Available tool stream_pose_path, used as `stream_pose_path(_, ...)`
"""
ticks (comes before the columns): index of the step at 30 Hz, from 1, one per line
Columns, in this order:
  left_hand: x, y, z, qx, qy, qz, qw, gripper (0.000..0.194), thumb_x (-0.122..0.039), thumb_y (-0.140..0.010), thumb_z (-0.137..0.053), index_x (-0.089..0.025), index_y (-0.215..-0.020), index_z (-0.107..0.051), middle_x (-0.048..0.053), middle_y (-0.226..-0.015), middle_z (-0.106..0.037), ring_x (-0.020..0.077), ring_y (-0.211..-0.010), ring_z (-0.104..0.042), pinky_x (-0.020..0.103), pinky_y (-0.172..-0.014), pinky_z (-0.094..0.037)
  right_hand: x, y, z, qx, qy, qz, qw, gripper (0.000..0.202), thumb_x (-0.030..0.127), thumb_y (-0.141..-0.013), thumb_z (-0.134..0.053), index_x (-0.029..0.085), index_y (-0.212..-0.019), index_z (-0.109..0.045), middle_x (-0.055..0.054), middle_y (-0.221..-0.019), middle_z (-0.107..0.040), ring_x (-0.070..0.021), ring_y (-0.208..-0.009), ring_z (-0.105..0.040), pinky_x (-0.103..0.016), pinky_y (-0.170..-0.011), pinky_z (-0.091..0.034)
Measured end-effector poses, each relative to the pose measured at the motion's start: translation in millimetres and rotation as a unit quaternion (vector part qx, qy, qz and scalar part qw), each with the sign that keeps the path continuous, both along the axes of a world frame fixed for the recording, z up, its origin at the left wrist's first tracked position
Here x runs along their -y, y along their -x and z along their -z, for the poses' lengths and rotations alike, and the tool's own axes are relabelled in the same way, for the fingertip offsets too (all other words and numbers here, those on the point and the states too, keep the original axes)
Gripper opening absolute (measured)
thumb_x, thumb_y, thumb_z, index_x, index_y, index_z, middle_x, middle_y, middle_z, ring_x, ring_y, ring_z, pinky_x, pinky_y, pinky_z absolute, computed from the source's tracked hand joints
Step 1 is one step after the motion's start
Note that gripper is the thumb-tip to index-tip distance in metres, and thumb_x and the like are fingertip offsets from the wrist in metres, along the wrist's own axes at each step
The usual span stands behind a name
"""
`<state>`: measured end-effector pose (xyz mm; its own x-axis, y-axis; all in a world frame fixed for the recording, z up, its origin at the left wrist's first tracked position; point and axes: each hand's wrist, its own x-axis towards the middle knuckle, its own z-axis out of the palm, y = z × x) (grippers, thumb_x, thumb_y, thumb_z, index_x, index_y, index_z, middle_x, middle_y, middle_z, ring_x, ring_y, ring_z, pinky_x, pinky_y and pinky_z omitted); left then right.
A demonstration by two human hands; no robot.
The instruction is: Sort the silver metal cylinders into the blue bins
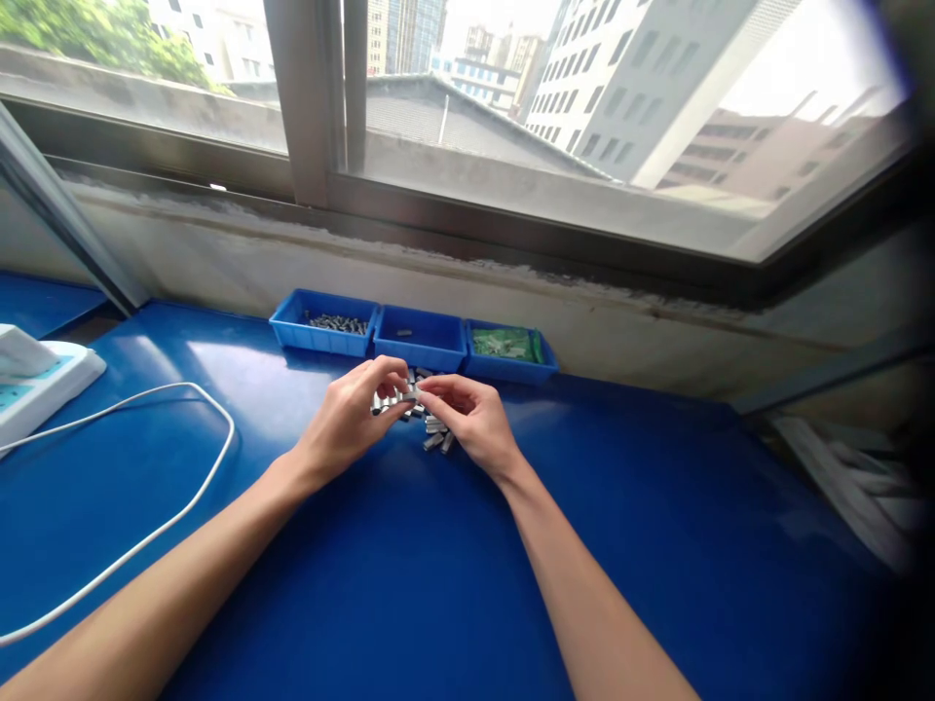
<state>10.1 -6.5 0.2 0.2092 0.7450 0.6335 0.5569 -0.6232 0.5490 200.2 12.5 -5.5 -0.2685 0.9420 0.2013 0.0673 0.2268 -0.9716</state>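
Both hands meet near the middle of the blue table, just in front of a row of bins. My left hand (352, 411) is closed, thumb and fingers pinching a small silver metal piece (400, 397). From the other side, my right hand (476, 419) also pinches at the right end of this piece, its fingertips close to those of the left. Under and between the hands lies a loose pile of short silver metal pieces (436, 441), partly hidden by the fingers. The exact shape of the held piece is too small to make out.
Behind the hands stand a blue bin (321, 340) of small metal parts, a blue bin (438, 352) with one small piece, and a blue bin (511, 371) holding green-looking packets. A white cable (219, 458) curves across the left side near a white power strip (73, 365). A window ledge runs behind.
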Motion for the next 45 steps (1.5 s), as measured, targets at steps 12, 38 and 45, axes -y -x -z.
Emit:
stream_pose_path(12, 5.4, -6.7, 3.0, -0.215, -0.001, 0.163, 0.963, 0.027, -0.034, -0.095, -0.058, -0.021, -0.118, -0.065, 0.011, -0.121, -0.063, 0.0257, -0.11, -0.056, 0.041, -0.098, -0.048, -55.4, 4.9, -12.9, 0.095, -0.161, 0.287, 0.94, 0.029, 0.038, -0.081, -0.07, 0.017, -0.1, -0.074, -0.007, -0.09, -0.075, -0.0147, -0.063, -0.063, -0.028, -0.064, -0.053)
stream_pose_path(38, -2.1, -1.9, 8.9, -0.136, 0.024, 0.136, 0.981, 0.029, -0.015, -0.095, -0.05, -0.022, -0.118, -0.066, 0.01, -0.117, -0.068, 0.0212, -0.103, -0.066, 0.034, -0.089, -0.052, -12.9, -1.4, 9.7, 0.04, -0.117, 0.222, 0.967, 0.029, 0.037, -0.087, -0.061, 0.02, -0.11, -0.064, -0.004, -0.086, -0.072, -0.0129, -0.061, -0.061, -0.024, -0.059, -0.049)
stream_pose_path(45, -1.3, -10.6, -1.0, 0.235, 0.225, 0.089, 0.941, 0.047, -0.032, -0.086, -0.068, -0.02, -0.131, -0.059, 0.006, -0.093, -0.074, 0.0194, -0.088, -0.07, 0.031, -0.08, -0.056, -5.6, 3.9, 4.8, 0.067, -0.133, 0.179, 0.973, 0.023, 0.036, -0.089, -0.059, 0.021, -0.106, -0.066, -0.002, -0.083, -0.071, -0.0144, -0.063, -0.062, -0.027, -0.063, -0.05)
